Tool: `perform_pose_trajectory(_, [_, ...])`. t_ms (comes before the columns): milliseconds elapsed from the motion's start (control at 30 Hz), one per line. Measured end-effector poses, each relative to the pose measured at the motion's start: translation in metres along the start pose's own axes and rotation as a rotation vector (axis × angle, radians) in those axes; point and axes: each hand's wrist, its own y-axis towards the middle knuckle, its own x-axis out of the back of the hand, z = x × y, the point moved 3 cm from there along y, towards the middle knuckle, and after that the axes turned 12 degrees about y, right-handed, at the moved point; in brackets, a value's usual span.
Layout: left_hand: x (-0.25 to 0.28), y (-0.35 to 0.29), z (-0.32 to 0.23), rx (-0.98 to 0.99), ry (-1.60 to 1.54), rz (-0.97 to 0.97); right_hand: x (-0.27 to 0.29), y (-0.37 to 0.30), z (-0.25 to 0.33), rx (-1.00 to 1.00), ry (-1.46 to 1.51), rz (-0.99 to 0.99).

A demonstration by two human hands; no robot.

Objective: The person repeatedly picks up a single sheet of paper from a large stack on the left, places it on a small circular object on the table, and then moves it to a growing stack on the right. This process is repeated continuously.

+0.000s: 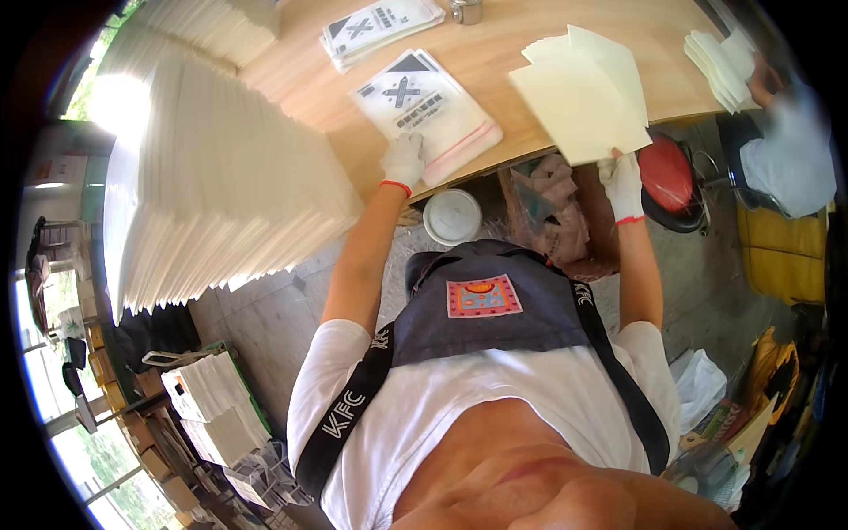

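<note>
My left hand (404, 160), in a white glove with a red cuff, is at the near left edge of a stack of clear plastic bags (455, 132). Its fingers are bent over the bag's edge. Dark print and a red stripe mark the top bag. My right hand (622, 175), gloved the same way, grips the near edge of several cream paper booklets (587, 97). These lie loosely fanned at the table edge, to the right of the bags.
A tall stack of white paper (221, 177) rises at the left. More printed bags (380, 31) and a small metal object (465, 11) lie on the wooden table (305, 66). Below are a white bucket (452, 217) and a red-seated stool (667, 172). Another person's hand (765, 81) touches white sheets (720, 66).
</note>
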Motion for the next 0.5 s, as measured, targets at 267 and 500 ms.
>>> perform_pose_trajectory(267, [-0.026,-0.009,0.024,0.043,-0.352,-0.131,-0.013,-0.069,-0.071,-0.638,0.073,0.142])
perform_pose_trajectory(500, [0.002,-0.014,0.02,0.054,-0.439,-0.112,-0.008,-0.077,-0.119,-0.564,0.337,-0.052])
